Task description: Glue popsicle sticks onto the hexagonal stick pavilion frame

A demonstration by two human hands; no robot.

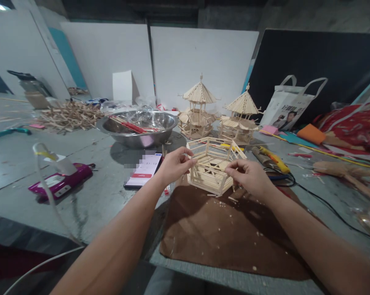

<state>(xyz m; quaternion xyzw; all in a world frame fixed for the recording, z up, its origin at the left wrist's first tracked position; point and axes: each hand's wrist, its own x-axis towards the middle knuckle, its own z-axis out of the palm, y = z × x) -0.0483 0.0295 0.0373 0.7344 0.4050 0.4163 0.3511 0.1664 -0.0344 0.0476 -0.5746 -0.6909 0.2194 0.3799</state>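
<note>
A six-sided frame of thin wooden sticks (214, 162), with a slatted floor and low railings, sits at the far edge of a brown cloth (222, 233). At its left corner is my left hand (176, 164), thumb and forefinger closed on the upper railing. Opposite, my right hand (249, 176) pinches the frame near its front right corner. The fingertips partly cover the sticks there. Small offcuts and pale crumbs lie on the cloth just before the frame.
Two stick pavilions (201, 106) (243, 112) stand behind. A steel basin (136, 139) with red-tipped sticks, a phone (144, 170) and a purple power strip (60, 180) are leftward. On the right lie a yellow-handled tool (274, 159) and its black cable (320, 205).
</note>
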